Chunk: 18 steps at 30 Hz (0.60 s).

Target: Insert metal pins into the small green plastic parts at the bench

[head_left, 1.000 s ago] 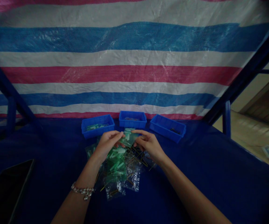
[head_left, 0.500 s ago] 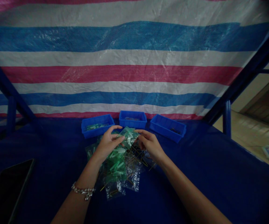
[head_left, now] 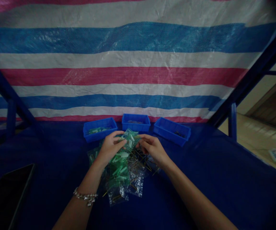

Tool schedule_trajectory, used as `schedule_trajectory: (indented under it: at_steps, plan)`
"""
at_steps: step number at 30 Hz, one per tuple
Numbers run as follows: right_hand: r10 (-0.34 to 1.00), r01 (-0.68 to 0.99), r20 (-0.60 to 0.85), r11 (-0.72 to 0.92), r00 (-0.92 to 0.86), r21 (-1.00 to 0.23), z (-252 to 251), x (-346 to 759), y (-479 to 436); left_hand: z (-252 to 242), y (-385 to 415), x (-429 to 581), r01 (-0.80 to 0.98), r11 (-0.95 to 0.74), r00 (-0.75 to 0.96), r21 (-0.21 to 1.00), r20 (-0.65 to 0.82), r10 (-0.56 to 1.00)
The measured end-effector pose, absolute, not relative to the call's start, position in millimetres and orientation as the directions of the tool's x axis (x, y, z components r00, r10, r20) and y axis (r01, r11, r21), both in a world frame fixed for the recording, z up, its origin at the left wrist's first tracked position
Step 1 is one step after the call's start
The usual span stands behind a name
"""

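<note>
A small green-tinted plastic bag (head_left: 131,140) with pale strip-like pieces in it is held up between my two hands. My left hand (head_left: 111,145) pinches its left side between thumb and fingers. On the right side, my right hand (head_left: 152,147) grips the bag's edge with bent fingers. Beneath them lies a heap of bags: green ones (head_left: 119,171) with pale pieces, and clear bags (head_left: 136,182) with thin dark pieces. Loose thin brass-coloured sticks (head_left: 147,164) lie at the heap's right side, partly under my right hand.
Three blue bins stand behind the heap: a left bin (head_left: 87,138) with green bags, a middle bin (head_left: 136,127) with clear items, a right bin (head_left: 169,136) with a few dark pieces. A phone (head_left: 8,195) lies at left on the blue table (head_left: 200,179). Striped sheeting (head_left: 128,76) hangs behind.
The green bag has tilted and shifted slightly to the left between my hands. My left hand's fingers have drawn in a little closer on it. Everything else is still.
</note>
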State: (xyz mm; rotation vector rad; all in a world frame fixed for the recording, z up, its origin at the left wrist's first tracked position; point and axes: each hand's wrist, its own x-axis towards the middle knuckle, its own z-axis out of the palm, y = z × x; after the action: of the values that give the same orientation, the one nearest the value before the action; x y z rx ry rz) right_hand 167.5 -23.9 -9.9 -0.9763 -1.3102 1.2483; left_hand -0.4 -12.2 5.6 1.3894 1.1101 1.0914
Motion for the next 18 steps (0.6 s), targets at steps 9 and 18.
schedule_trajectory:
  at_steps: [9, 18]
  plan:
    - [0.980, -0.096, 0.144, 0.132, -0.136, -0.987, -10.6, 167.7, -24.0, 5.6, -12.0, 1.6, 0.078, -0.055, 0.121, 0.995, 0.045, 0.992]
    - [0.981, -0.065, 0.147, 0.139, -0.129, -0.988, -13.0, 167.8, -22.7, 9.0, -13.3, 2.1, 0.092, -0.056, 0.136, 0.994, 0.043, 0.990]
